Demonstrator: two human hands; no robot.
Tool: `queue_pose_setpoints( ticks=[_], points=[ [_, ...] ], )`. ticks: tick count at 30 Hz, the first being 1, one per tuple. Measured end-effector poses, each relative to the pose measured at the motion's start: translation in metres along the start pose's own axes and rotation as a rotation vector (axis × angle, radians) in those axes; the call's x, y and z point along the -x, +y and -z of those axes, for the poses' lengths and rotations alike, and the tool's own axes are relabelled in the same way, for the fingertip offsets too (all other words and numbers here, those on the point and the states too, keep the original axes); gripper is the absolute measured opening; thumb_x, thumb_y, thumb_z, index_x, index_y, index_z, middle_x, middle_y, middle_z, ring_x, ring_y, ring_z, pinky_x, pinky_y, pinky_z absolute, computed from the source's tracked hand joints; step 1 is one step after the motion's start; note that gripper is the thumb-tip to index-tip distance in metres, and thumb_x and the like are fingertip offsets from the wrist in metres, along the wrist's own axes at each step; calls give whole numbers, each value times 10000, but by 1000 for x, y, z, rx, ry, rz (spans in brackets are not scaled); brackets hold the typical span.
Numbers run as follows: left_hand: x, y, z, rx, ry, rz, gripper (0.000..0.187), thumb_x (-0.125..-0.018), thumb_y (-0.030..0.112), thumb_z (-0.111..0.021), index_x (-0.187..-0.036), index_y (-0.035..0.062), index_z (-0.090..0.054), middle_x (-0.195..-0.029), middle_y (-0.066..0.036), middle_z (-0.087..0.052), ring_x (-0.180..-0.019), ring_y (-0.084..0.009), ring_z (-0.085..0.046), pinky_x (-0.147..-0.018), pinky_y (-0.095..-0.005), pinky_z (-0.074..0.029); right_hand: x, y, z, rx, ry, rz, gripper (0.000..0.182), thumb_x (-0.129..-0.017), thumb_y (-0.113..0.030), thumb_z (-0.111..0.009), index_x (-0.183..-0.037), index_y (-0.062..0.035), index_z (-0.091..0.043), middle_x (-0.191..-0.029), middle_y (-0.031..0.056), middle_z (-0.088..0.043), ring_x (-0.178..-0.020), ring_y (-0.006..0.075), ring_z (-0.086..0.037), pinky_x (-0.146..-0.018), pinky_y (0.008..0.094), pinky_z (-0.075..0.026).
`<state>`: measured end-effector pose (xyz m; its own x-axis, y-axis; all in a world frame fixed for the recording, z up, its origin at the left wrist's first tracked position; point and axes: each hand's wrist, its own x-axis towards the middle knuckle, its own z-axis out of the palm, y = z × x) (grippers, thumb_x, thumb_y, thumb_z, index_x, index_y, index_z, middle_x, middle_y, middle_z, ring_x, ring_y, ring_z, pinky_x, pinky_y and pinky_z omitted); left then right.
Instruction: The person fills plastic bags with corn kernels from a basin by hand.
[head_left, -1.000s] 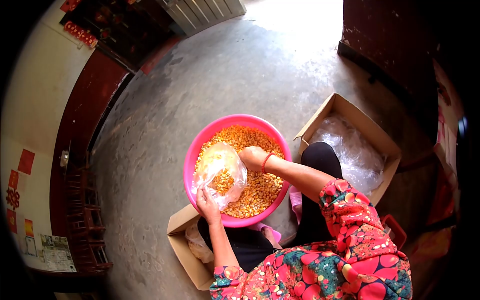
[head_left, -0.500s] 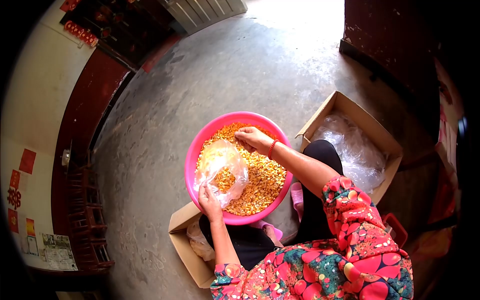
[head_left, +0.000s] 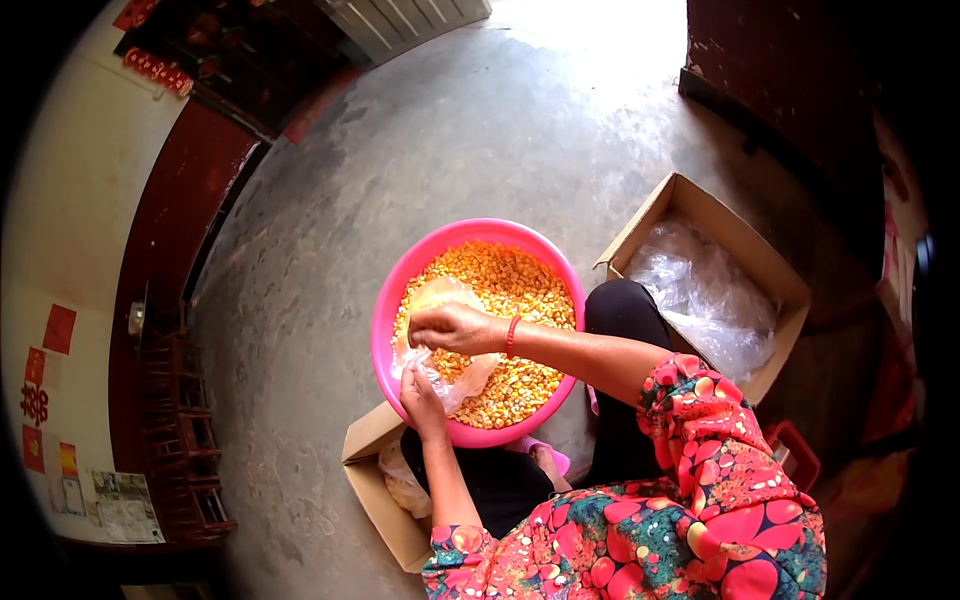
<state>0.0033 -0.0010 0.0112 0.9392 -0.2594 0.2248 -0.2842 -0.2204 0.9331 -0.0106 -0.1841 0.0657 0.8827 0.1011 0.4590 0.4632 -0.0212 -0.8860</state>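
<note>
A pink basin (head_left: 480, 437) full of yellow corn kernels (head_left: 500, 265) stands on the floor between my legs. My left hand (head_left: 422, 397) is closed on the edge of a clear plastic bag (head_left: 470, 380), which lies over the left part of the corn. Just above it, at the bag's opening, is my right hand (head_left: 452, 328), palm down with bent fingers pressed together. Whatever the right fingertips hold is too small or hidden to make out. A red bracelet (head_left: 512, 337) circles the right wrist.
On the right, an open cardboard box (head_left: 795, 335) holds clear plastic bags (head_left: 700, 285). Another cardboard box (head_left: 375, 510), with a plastic-wrapped bundle (head_left: 403, 485), sits by my left leg. Dark wooden stools (head_left: 185, 440) line the left wall. Concrete floor (head_left: 300, 300) surrounds the basin.
My right hand has moved from the far side of the corn leftward and nearer, to the plastic bag's opening. My left hand keeps its hold, and the bag's opening looks less spread.
</note>
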Motion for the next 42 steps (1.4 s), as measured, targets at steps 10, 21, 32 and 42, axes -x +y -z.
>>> queue_pose_setpoints(
  ticks=[10, 21, 32, 42],
  points=[
    [0, -14, 5, -17, 9, 54, 245, -944, 143, -422, -1039, -41, -553, -882, -35, -575, -815, -92, -506, -724, -232, -421, -6, -3, 32, -42, 267, -46, 141, -839, -107, -572, -898, 13, -618, -749, 85, -643, -693, 142, -608, -620, 277, -485],
    [-2, -17, 5, 42, 45, 81, 225, -939, 117, -443, -1043, -50, -551, -888, -32, -576, -796, -83, -514, -699, -229, -437, 23, 57, 66, 1082, 152, -498, 172, -767, -68, -489, -876, -26, -615, -1005, 195, -571, -875, 350, -609, -730, 429, -515],
    [0, -20, 5, 44, 43, 78, 231, -943, 119, -438, -1048, -56, -546, -916, -44, -585, -828, -96, -530, -731, -235, -437, 37, 61, 37, 921, -138, -627, 236, -780, -189, -495, -792, -38, -676, -835, 189, -651, -806, 325, -641, -699, 416, -513],
    [1, -5, -1, 70, 54, 74, 205, -948, 148, -439, -1037, 5, -557, -825, 13, -540, -691, -51, -494, -603, -202, -424, 21, 56, 53, 795, 115, -513, 177, -754, -136, -522, -778, -27, -659, -806, 211, -632, -762, 363, -622, -674, 434, -501]
  ],
)
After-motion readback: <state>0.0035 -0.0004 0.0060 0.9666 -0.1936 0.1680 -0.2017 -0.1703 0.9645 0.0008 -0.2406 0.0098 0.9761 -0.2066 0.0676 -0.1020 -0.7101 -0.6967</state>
